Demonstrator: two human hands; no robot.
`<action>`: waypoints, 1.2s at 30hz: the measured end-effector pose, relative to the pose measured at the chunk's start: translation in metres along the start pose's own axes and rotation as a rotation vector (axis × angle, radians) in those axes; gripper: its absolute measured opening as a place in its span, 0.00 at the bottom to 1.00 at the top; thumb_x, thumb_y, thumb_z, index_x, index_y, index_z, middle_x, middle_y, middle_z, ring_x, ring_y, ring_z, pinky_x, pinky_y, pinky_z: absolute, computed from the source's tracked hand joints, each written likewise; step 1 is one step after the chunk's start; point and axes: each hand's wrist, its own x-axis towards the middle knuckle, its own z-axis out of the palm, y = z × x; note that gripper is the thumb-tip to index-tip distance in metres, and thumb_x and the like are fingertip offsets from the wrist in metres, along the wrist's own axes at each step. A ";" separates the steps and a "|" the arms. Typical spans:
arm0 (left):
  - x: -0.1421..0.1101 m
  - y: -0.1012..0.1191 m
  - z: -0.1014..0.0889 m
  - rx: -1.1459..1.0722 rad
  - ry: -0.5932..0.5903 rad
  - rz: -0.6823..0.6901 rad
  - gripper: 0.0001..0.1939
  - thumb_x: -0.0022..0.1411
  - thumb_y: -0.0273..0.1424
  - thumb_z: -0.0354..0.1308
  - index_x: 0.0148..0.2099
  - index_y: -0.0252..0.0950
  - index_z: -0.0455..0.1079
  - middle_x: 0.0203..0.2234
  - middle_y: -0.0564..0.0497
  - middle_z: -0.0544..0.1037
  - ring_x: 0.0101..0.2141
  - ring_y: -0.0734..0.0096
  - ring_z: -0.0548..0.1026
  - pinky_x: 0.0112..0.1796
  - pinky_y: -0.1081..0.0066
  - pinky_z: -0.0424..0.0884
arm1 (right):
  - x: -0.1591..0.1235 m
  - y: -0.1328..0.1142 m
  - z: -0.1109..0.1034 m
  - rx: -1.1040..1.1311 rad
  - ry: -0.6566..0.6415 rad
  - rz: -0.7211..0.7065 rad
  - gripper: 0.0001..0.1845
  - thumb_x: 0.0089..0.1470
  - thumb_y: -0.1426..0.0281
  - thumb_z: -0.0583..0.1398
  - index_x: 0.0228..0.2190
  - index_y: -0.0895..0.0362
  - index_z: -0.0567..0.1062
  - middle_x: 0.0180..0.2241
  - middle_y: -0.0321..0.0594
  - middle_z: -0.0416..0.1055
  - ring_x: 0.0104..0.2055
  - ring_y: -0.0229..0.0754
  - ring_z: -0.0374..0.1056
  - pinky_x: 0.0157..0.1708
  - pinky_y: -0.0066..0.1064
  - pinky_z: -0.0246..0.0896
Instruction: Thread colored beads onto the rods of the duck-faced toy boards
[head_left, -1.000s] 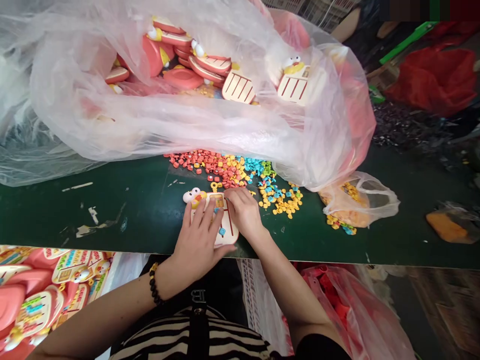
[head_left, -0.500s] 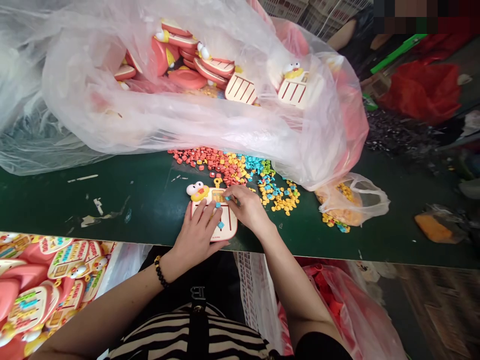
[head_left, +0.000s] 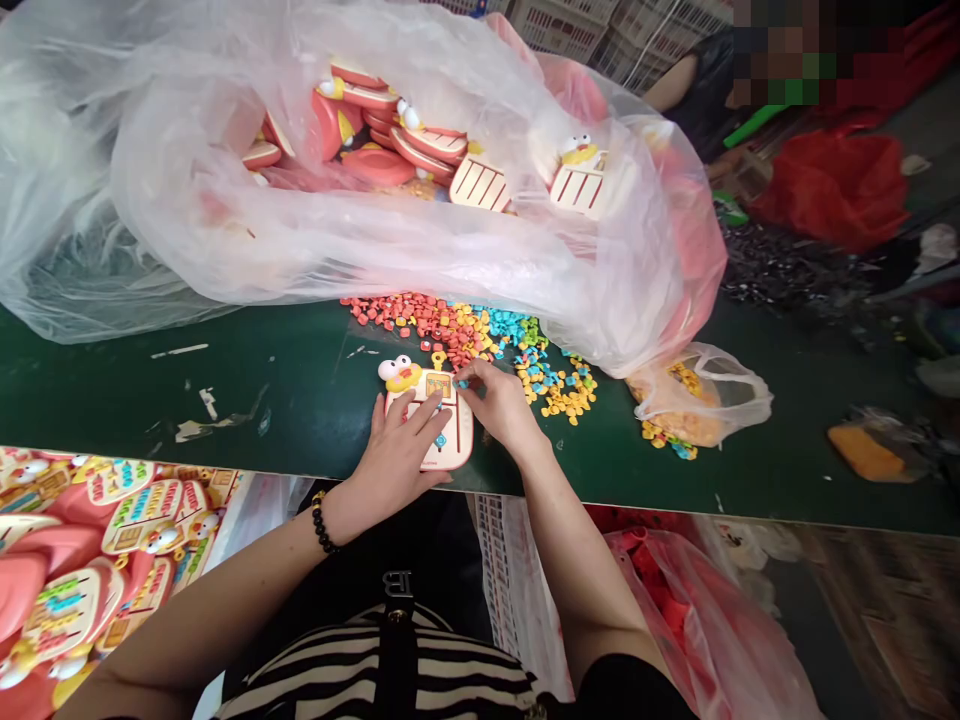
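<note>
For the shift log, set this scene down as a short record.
Left hand: spread over the toy
Right hand: pinching a blue piece at the toy's upper right
Toy: lying on the green table
Loose pieces: red, yellow, blue, green, heaped beyond the toy
Big bag: beyond the pieces, more toys inside
Small bag: right of the pieces

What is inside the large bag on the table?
Toy boards, some showing slots or white eyes. The cloudy bag covers the rest, so their number cannot be told.
</note>
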 end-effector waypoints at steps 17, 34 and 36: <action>0.000 -0.009 0.009 0.020 0.093 0.096 0.41 0.48 0.47 0.67 0.62 0.38 0.62 0.60 0.45 0.67 0.53 0.44 0.62 0.58 0.39 0.48 | -0.023 0.003 -0.006 0.243 -0.048 0.084 0.04 0.53 0.68 0.61 0.33 0.54 0.74 0.29 0.35 0.74 0.28 0.37 0.69 0.31 0.28 0.66; -0.003 -0.010 0.012 -0.015 0.089 0.124 0.33 0.54 0.45 0.63 0.59 0.38 0.65 0.62 0.45 0.63 0.58 0.47 0.59 0.60 0.41 0.47 | -0.027 0.014 0.018 -0.316 0.181 -0.133 0.14 0.62 0.71 0.54 0.44 0.55 0.78 0.45 0.43 0.77 0.50 0.43 0.72 0.46 0.35 0.65; -0.003 -0.010 0.012 -0.038 0.089 0.115 0.32 0.53 0.45 0.64 0.58 0.39 0.65 0.61 0.45 0.64 0.57 0.48 0.60 0.60 0.42 0.48 | -0.022 0.015 0.021 -0.289 0.244 -0.100 0.13 0.62 0.70 0.55 0.40 0.55 0.79 0.42 0.42 0.79 0.46 0.43 0.74 0.45 0.34 0.65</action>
